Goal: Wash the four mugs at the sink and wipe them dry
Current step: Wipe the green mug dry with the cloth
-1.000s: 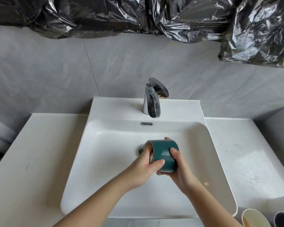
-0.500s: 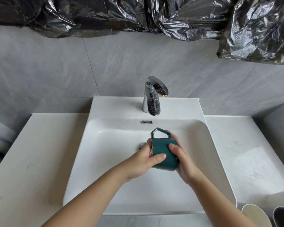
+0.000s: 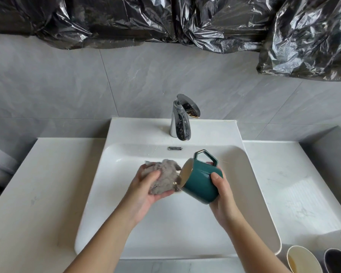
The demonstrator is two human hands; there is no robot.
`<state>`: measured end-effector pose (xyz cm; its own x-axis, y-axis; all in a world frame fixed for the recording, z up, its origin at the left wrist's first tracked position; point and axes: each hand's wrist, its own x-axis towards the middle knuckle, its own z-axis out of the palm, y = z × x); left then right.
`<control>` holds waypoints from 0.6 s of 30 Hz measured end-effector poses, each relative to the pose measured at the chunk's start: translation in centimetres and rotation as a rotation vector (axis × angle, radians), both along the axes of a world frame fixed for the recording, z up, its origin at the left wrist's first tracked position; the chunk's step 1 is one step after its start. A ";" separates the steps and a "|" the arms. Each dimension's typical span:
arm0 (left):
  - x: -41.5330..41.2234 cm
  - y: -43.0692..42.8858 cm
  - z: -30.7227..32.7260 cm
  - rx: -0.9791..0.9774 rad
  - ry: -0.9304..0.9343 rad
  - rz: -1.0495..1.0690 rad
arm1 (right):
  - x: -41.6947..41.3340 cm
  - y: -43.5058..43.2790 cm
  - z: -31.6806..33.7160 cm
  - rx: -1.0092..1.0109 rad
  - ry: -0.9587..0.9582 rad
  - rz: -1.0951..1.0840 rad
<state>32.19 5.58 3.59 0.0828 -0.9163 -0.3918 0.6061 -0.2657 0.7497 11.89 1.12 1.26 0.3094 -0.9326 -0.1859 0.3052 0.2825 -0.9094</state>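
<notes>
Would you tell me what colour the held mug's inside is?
Cream; the mug is dark green outside. Head view.

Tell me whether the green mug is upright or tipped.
Tipped: the green mug lies sideways in the right hand, its mouth facing the grey cloth held by the left hand, handle pointing up.

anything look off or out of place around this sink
Crumpled black plastic sheeting covers the wall above the faucet, odd over a sink. At the counter's right front corner, three mugs appear to lie on their sides. Nothing looks spilled or broken.
</notes>
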 end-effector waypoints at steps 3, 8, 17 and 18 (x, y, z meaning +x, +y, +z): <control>-0.7 1.3 -1.2 0.087 0.003 0.083 | 0.9 1.0 -0.1 0.074 -0.119 -0.078; -4.1 1.8 -1.3 0.101 0.014 0.067 | 3.4 2.3 -0.6 0.021 0.018 -0.091; 0.3 0.4 -0.3 0.226 0.143 -0.218 | 0.4 1.3 1.6 -0.319 0.420 0.358; 0.4 0.3 -0.3 0.229 0.133 -0.232 | 0.3 1.2 1.6 -0.330 0.449 0.403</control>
<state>32.59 5.92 3.27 -0.1824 -0.7919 -0.5828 0.5982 -0.5598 0.5734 12.14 2.32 2.84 0.6037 -0.7905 -0.1030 -0.1919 -0.0187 -0.9812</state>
